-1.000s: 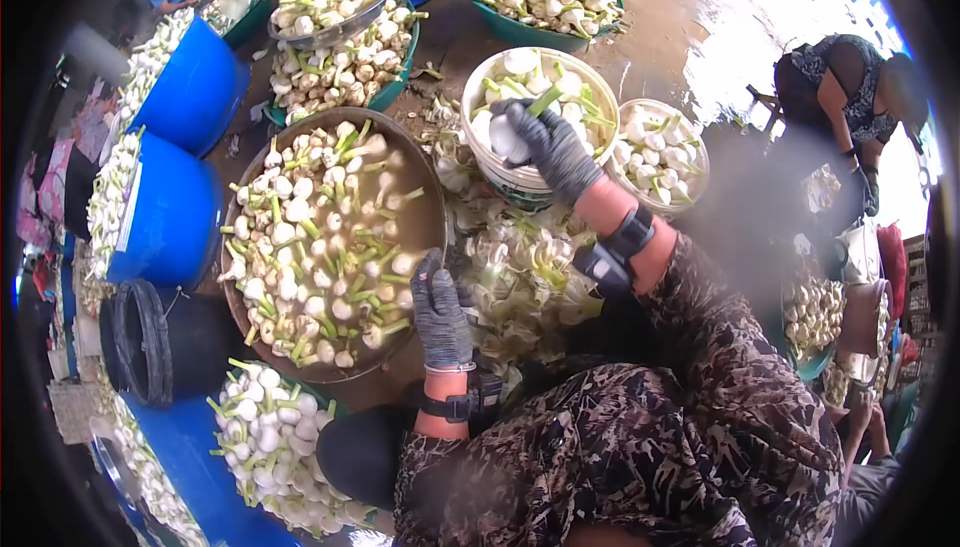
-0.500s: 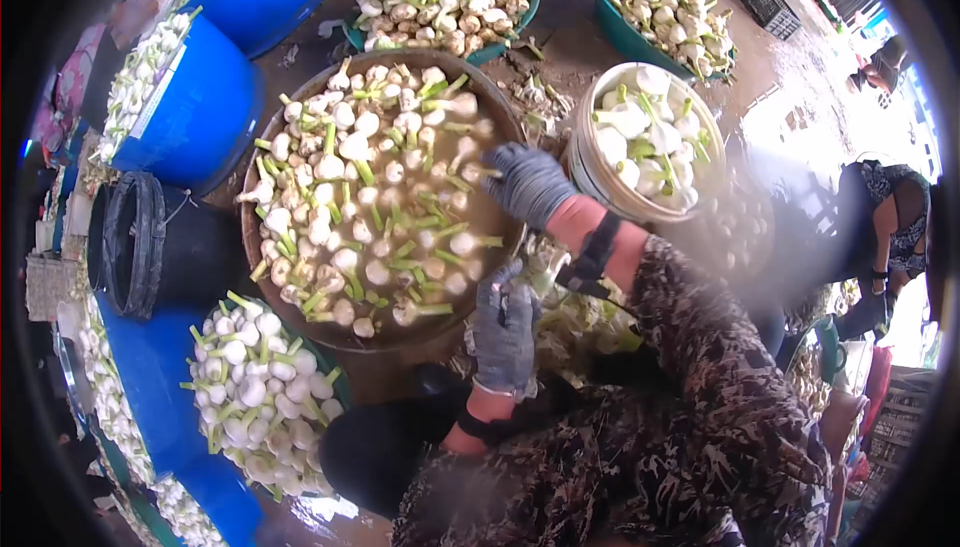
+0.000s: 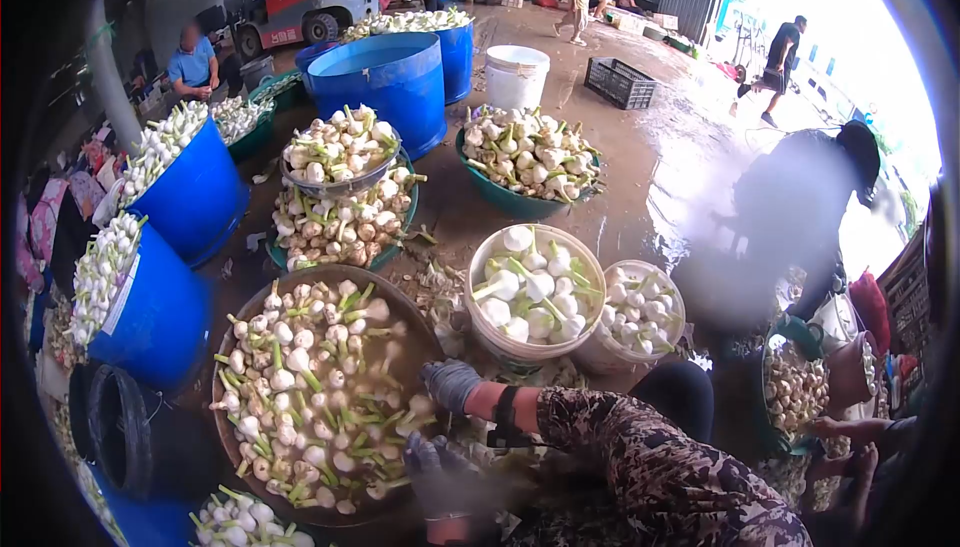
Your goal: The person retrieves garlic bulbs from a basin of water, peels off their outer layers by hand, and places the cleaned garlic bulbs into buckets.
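A wide round tub (image 3: 330,519) of cloudy water holds many floating garlic bulbs (image 3: 283,379) with short green stems. My right hand (image 3: 452,385), in a grey glove, is at the tub's right rim with its fingers curled. Whatever it may hold is hidden; pale garlic bulbs float just below its fingertips. My left hand (image 3: 440,477), also gloved, is lower down by the same rim, smeared by motion, so its fingers cannot be made out. Right of the tub stands a white bucket (image 3: 482,319) of cleaned garlic bulbs.
A second white bucket (image 3: 672,339) of garlic stands beside the first. Green basins (image 3: 520,205), blue tubs (image 3: 410,87) and a black crate (image 3: 620,84) sit beyond. Peelings litter the wet floor. A co-worker's hands (image 3: 850,447) show at right; a forklift (image 3: 310,2) stands far back.
My view has tilted up, showing more of the yard and people. My right hand has gone from over the water towards the tub's right rim. My left hand is now blurred.
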Available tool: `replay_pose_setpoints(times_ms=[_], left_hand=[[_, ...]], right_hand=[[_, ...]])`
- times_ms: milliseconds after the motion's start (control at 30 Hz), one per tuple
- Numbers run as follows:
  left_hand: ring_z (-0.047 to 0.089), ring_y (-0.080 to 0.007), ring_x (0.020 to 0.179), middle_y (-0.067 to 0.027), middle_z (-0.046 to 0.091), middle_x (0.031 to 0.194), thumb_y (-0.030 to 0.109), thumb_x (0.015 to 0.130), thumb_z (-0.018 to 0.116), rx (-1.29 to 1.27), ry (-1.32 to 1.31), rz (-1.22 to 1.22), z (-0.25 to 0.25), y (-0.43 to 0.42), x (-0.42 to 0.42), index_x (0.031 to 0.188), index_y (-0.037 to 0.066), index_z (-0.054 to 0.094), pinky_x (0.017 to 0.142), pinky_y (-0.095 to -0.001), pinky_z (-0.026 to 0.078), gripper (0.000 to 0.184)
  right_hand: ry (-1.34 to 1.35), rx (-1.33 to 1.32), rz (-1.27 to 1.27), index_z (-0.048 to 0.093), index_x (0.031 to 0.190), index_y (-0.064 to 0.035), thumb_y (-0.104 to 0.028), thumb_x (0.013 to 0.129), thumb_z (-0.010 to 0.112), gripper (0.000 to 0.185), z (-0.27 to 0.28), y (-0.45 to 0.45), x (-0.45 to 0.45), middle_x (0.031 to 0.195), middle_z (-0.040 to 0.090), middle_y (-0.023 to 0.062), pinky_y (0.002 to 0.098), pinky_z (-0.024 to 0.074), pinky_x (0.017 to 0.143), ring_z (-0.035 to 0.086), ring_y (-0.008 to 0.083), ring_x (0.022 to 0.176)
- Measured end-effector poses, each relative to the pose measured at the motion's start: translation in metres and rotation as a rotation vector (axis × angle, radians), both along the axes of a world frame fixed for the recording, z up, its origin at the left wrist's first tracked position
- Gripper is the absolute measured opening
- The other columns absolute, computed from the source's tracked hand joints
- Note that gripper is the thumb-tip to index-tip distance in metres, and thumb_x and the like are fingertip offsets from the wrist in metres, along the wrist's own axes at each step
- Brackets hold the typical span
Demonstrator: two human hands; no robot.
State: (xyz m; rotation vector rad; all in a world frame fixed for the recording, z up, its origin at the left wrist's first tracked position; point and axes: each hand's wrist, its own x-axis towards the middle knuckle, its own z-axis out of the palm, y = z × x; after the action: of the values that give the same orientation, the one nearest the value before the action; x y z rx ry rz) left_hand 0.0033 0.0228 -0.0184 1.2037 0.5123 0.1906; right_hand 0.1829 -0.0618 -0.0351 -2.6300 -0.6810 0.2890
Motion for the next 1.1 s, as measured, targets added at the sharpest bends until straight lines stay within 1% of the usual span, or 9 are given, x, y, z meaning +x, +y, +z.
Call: replay_pose_setpoints(times_ms=[67,200,333,600,667,767,867,933,1100], left_hand=[[0.057,-0.0120,0.060,-0.0070,0.064,0.090,0.029,0.097,0.055,-0.263,0.027,0.021,0.010,-0.012,-0.002,0.134,0.007,0.045,0.052,-0.0300,0.052,0.044],[0.054,-0.0052,0.074,-0.0012,0.062,0.097,0.024,0.102,0.048,0.282,-0.020,-0.316,0.040,-0.030,-0.011,0.129,0.005,0.053,0.067,-0.0225,0.048,0.034],[0.054,-0.0087,0.083,-0.0039,0.061,0.101,0.021,0.102,0.048,0.190,0.057,-0.283,0.031,-0.034,-0.020,0.127,0.004,0.055,0.077,-0.0266,0.048,0.032],[0.054,-0.0070,0.076,-0.0037,0.064,0.102,0.019,0.101,0.047,0.082,0.029,-0.212,0.030,-0.011,-0.012,0.123,0.004,0.056,0.071,-0.0244,0.049,0.027],[0.056,-0.0079,0.072,-0.0041,0.065,0.102,0.019,0.101,0.048,0.028,0.016,-0.191,0.029,-0.010,-0.013,0.123,0.004,0.055,0.068,-0.0251,0.049,0.028],[0.057,-0.0092,0.071,-0.0038,0.065,0.101,0.019,0.098,0.051,-0.019,0.079,-0.168,0.045,-0.003,-0.012,0.123,0.003,0.055,0.066,-0.0258,0.048,0.030],[0.060,-0.0126,0.072,-0.0080,0.065,0.104,0.019,0.098,0.051,-0.125,0.154,-0.156,0.046,0.000,-0.013,0.121,0.003,0.055,0.067,-0.0282,0.051,0.029],[0.060,-0.0133,0.072,-0.0085,0.065,0.102,0.020,0.098,0.051,-0.065,0.102,-0.192,0.039,0.003,-0.009,0.123,0.003,0.053,0.066,-0.0286,0.052,0.031],[0.061,-0.0157,0.073,-0.0084,0.061,0.098,0.022,0.100,0.046,0.078,0.040,-0.137,-0.007,0.001,-0.009,0.132,0.006,0.045,0.065,-0.0300,0.054,0.036]], right_hand=[[-0.133,-0.001,0.172,0.063,0.099,-0.0074,-0.024,0.088,0.053,0.022,-0.018,-0.011,0.002,0.095,0.068,0.0163,0.0471,0.0517,0.080,0.066,0.0367,0.087],[-0.148,0.270,0.088,0.065,0.076,-0.0076,-0.029,0.089,0.053,0.028,0.032,-0.021,0.003,0.082,0.063,0.0153,0.0464,0.0509,0.071,0.061,0.0386,0.080],[0.161,0.270,-0.117,0.059,0.115,-0.0044,-0.033,0.088,0.060,0.039,0.032,-0.025,0.030,0.107,0.066,0.0193,0.0437,0.0482,0.091,0.062,0.0374,0.099],[-0.024,-0.122,0.063,0.057,0.120,-0.0062,-0.028,0.086,0.062,0.041,0.000,0.042,0.039,0.127,0.057,0.0199,0.0440,0.0474,0.093,0.059,0.0373,0.109],[0.004,-0.264,0.013,0.050,0.132,-0.0146,-0.024,0.083,0.062,0.050,-0.019,0.061,0.050,0.139,0.047,0.0188,0.0423,0.0464,0.096,0.055,0.0366,0.117],[-0.362,-0.479,0.144,0.050,0.135,-0.0218,-0.019,0.095,0.042,0.041,-0.058,0.073,0.052,0.150,0.035,0.0166,0.0483,0.0383,0.101,0.041,0.0355,0.131],[-0.338,-0.442,0.252,0.072,0.101,-0.0146,-0.018,0.087,0.054,0.024,-0.070,0.078,0.067,0.125,0.054,0.0128,0.0456,0.0434,0.093,0.049,0.0313,0.120],[-0.325,-0.365,0.268,0.071,0.099,-0.0135,-0.017,0.084,0.058,0.020,-0.058,0.070,0.069,0.103,0.065,0.0125,0.0446,0.0502,0.082,0.062,0.0297,0.101],[0.043,0.131,-0.091,0.068,0.098,-0.0097,-0.022,0.085,0.063,0.019,-0.037,0.047,0.049,0.086,0.068,0.0167,0.0440,0.0527,0.076,0.067,0.0314,0.081]])
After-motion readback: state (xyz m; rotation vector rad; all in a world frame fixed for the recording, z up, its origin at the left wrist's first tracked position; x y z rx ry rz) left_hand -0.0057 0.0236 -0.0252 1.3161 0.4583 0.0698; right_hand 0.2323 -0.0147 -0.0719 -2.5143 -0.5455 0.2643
